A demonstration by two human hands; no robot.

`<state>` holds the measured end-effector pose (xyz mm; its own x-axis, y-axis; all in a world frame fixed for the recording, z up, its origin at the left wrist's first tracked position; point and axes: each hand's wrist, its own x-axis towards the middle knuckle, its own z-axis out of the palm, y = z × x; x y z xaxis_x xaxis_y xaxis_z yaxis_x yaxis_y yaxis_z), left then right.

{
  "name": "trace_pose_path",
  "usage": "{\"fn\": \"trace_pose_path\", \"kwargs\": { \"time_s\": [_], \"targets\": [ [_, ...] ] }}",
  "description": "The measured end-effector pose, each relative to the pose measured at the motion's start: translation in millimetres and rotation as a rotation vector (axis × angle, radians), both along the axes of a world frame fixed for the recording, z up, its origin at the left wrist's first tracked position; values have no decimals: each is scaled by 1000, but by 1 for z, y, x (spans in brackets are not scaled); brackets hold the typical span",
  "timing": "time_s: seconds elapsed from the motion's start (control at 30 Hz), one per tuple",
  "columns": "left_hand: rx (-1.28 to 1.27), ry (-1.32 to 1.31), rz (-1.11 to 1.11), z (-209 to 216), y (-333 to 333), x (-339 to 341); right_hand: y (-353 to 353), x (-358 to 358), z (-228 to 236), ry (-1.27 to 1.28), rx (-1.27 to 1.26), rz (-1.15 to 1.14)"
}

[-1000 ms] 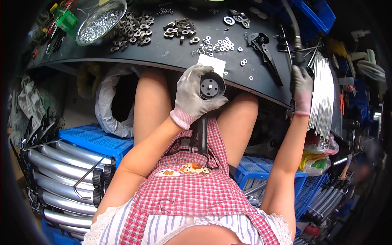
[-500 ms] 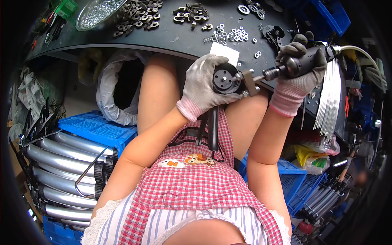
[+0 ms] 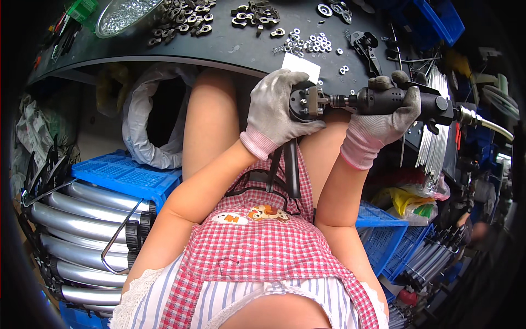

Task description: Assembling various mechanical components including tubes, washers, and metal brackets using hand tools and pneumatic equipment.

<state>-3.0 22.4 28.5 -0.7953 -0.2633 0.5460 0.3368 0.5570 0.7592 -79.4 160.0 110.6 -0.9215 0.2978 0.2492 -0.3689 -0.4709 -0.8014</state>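
Note:
My gloved left hand [image 3: 272, 111] wraps round a round black cap-like end [image 3: 297, 104] of a part, whose black handle [image 3: 292, 171] hangs down over my apron. In my gloved right hand [image 3: 378, 118] lies a black air screwdriver [image 3: 397, 102], held level, its tip pointing left. A small metal block [image 3: 314, 102] at the front of the tool sits against the round end, between my two hands. The block hides the screw heads behind it. A pale air hose [image 3: 496, 128] runs off the tool's back end to the right.
On the dark bench [image 3: 230, 52] lie several nuts [image 3: 318, 43], metal brackets [image 3: 189, 16], washers [image 3: 325, 10] and a white card [image 3: 301, 67]. A bowl of screws [image 3: 125, 16] stands far left. Silver tubes [image 3: 82, 233] fill a rack at my left. Blue crates [image 3: 378, 236] stand at my right.
My right hand has brought the screwdriver down and left, turning it from tilted to level. The metal block has moved from beside the round end onto it. My left hand stays nearly in place.

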Motion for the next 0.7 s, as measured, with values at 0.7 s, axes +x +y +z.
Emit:
{"fn": "trace_pose_path", "kwargs": {
  "time_s": [0.7],
  "targets": [
    [-4,28,12,1,0,-1,-44,25,46,351,492,310]
  ]
}}
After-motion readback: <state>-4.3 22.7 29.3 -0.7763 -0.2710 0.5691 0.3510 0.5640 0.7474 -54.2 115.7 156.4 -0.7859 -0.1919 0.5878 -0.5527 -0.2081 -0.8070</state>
